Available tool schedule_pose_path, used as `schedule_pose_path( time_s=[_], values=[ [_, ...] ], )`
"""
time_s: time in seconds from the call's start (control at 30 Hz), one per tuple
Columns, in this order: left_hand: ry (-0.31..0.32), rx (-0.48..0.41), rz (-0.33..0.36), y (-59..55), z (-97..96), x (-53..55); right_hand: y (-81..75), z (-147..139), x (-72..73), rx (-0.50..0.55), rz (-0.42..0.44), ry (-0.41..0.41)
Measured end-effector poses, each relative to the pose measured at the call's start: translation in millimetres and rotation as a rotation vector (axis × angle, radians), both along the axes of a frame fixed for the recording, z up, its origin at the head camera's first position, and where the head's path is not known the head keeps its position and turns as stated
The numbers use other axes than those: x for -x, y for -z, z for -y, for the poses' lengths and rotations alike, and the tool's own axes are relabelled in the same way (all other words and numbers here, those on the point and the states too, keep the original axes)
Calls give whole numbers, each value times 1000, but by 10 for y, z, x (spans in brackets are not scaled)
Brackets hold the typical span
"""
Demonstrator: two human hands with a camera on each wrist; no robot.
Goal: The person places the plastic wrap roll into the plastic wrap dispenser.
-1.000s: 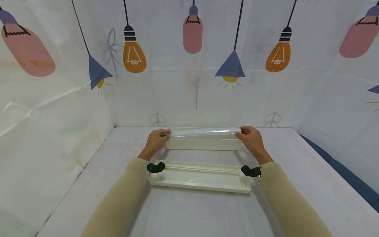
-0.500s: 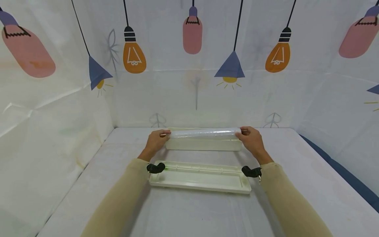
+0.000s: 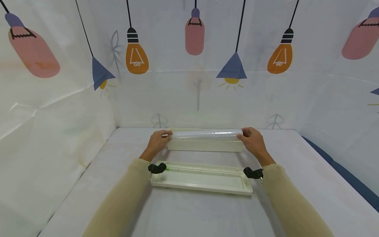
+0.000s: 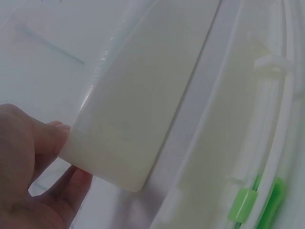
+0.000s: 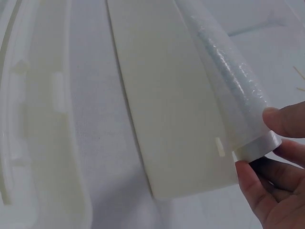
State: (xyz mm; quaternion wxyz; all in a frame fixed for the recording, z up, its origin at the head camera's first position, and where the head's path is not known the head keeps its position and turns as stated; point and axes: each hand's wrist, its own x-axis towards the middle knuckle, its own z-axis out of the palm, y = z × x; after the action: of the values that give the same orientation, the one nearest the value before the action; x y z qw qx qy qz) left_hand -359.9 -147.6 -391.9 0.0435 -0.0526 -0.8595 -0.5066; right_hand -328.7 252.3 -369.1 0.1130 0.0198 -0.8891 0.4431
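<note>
A shiny roll of cling film [image 3: 207, 133] lies lengthwise at the open top of a long cream box [image 3: 205, 145]. My left hand [image 3: 158, 142] holds the roll's left end; in the left wrist view the fingers [image 4: 55, 138] are at the box's corner and partly hide that end. At the other end my right hand [image 3: 253, 142] grips the roll, with the thumb [image 5: 281, 119] on top and fingers below, as the right wrist view shows. Nearer to me lies the cream lid [image 3: 201, 182], inner side up, with a rail along its far edge.
A small green slider [image 4: 244, 204] sits on the lid's rail at its left end. The white table [image 3: 189, 217] ends at a white sheet wall [image 3: 177, 95] printed with lamps, close behind the box. Another sheet stands along the left side.
The head view has shifted very slightly. Both hands stay at the ends of the cling film roll, and the box and lid stay in place.
</note>
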Motion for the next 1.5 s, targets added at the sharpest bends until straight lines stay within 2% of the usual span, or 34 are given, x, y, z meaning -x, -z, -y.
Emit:
schedule_pose_path(
  time_s=[0.43, 0.8, 1.5],
  values=[
    [21, 7, 2, 8, -1, -22, 13, -19, -11, -13, -27, -2],
    [18, 98, -56, -11, 4, -21, -12, 10, -28, -60, -38, -1],
    [7, 105, -64, 27, 7, 5, -7, 12, -12, -84, -34, 6]
  ],
)
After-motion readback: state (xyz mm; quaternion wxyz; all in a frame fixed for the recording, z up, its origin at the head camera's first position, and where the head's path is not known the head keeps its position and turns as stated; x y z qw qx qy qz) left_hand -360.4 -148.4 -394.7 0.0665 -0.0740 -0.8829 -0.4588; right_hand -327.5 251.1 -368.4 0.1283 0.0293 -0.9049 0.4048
